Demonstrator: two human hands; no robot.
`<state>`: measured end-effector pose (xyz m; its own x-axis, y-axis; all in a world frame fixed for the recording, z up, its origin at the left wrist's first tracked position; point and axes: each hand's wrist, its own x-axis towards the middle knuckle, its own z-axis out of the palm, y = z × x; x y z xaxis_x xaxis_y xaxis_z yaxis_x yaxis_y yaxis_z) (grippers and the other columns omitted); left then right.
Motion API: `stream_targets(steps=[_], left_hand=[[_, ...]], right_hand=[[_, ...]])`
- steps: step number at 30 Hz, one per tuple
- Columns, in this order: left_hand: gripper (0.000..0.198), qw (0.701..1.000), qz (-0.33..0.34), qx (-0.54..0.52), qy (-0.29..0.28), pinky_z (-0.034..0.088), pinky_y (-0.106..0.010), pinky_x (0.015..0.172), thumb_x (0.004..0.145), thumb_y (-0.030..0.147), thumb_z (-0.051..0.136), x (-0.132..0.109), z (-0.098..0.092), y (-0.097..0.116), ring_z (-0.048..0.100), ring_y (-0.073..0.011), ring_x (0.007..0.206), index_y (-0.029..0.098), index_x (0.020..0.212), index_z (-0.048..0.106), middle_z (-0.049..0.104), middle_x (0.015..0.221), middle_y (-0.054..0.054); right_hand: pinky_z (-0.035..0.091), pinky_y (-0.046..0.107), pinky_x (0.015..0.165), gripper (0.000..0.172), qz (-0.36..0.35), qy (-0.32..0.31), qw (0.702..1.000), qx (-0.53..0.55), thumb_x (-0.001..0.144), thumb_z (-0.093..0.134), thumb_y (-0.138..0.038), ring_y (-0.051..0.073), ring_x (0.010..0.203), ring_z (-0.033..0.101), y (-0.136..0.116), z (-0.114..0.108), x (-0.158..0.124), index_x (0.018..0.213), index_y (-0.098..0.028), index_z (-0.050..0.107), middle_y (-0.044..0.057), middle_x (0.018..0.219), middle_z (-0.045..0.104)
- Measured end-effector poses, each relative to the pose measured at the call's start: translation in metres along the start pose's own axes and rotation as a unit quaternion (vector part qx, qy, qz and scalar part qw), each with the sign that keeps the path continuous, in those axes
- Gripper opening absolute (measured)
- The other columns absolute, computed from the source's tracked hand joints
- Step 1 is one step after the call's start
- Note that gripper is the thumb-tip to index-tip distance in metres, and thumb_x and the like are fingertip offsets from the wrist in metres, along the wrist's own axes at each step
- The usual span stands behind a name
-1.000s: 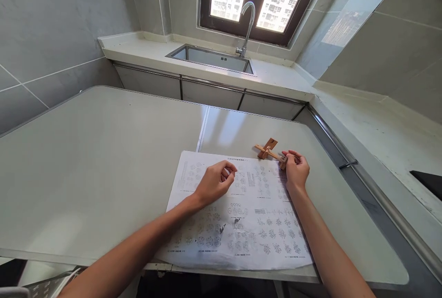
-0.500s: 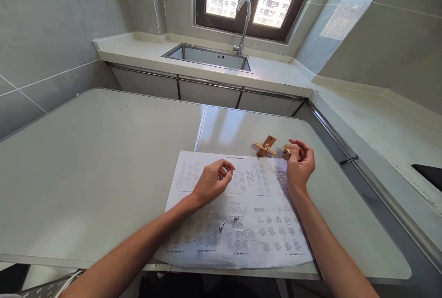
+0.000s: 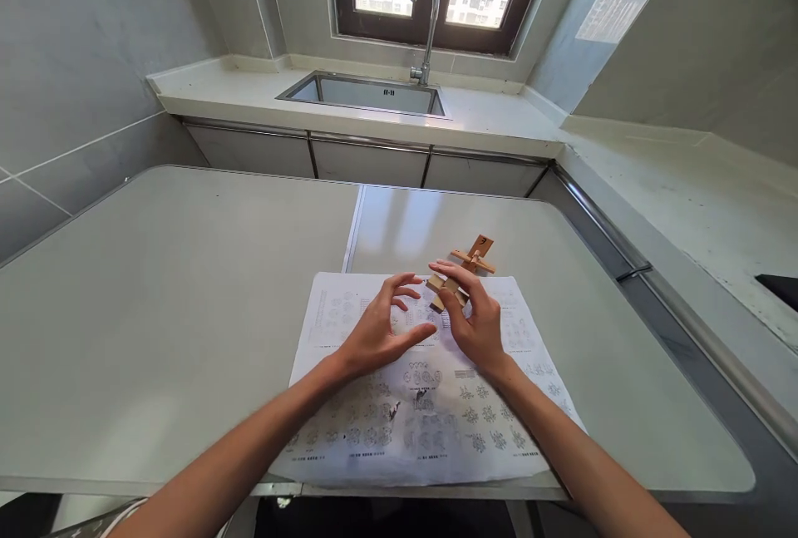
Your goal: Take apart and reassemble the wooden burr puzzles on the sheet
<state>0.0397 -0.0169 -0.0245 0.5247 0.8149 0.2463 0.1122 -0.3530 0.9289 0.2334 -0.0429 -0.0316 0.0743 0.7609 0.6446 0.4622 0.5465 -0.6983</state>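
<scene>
My right hand (image 3: 472,318) grips a small wooden block puzzle (image 3: 436,303) made of interlocking pieces, held above the upper part of a printed sheet (image 3: 430,463). Part of the puzzle is hidden behind my fingers. My left hand (image 3: 381,326) is just left of it, thumb and fingers spread apart with nothing between them. Behind my right hand, a second wooden puzzle (image 3: 480,247) of crossed flat pieces rests on the table, with a dark mark on its upright piece. The sheet carries rows of small diagrams and has torn spots near its middle.
The sheet lies on a pale folding table (image 3: 187,288) with a seam across it. Beyond stands a counter (image 3: 492,118) with a sink (image 3: 367,97) and a tall faucet (image 3: 430,22) under a window. Another counter (image 3: 698,205) runs along the right.
My right hand has brought the block puzzle leftward from the table's right side to over the sheet. My left hand has opened from a loose curl. The view has shifted slightly.
</scene>
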Motion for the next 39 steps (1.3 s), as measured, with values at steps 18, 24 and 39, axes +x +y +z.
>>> stream_targets(steps=[18, 24, 39], left_hand=[[0.052, 0.989, -0.076, -0.124, -0.038, 0.053, -0.045, 0.106, 0.098, 0.043, 0.07, 0.002, 0.0, -0.002, 0.069, -0.0273, 0.121, 0.021, 0.142, 0.053, 0.061, 0.147, -0.017], [0.057, 0.99, -0.081, -0.103, -0.05, 0.055, -0.045, 0.103, 0.094, 0.041, 0.075, 0.003, -0.001, -0.001, 0.07, -0.0276, 0.118, 0.022, 0.144, 0.055, 0.065, 0.142, -0.015], [0.055, 0.985, -0.105, -0.123, 0.05, 0.055, -0.039, 0.099, 0.085, 0.043, 0.083, 0.005, -0.005, 0.005, 0.071, -0.0271, 0.115, 0.018, 0.129, 0.062, 0.074, 0.124, -0.013]], right_hand=[[0.057, 0.049, 0.105, 0.033, 0.251, -0.091, 0.898, 0.35, 0.102, 0.064, -0.047, 0.028, 0.126, 0.068, -0.01, 0.005, 0.0, 0.129, -0.028, 0.061, 0.011, 0.146, 0.067], [0.058, 0.049, 0.105, 0.037, 0.254, -0.098, 0.899, 0.342, 0.101, 0.063, -0.051, 0.029, 0.13, 0.067, -0.01, 0.005, 0.0, 0.13, -0.029, 0.059, 0.01, 0.149, 0.065], [0.05, 0.039, 0.106, 0.035, 0.216, -0.083, 0.953, 0.195, 0.103, 0.059, -0.053, 0.024, 0.121, 0.065, 0.0, 0.008, -0.001, 0.125, -0.025, 0.064, 0.009, 0.13, 0.069]])
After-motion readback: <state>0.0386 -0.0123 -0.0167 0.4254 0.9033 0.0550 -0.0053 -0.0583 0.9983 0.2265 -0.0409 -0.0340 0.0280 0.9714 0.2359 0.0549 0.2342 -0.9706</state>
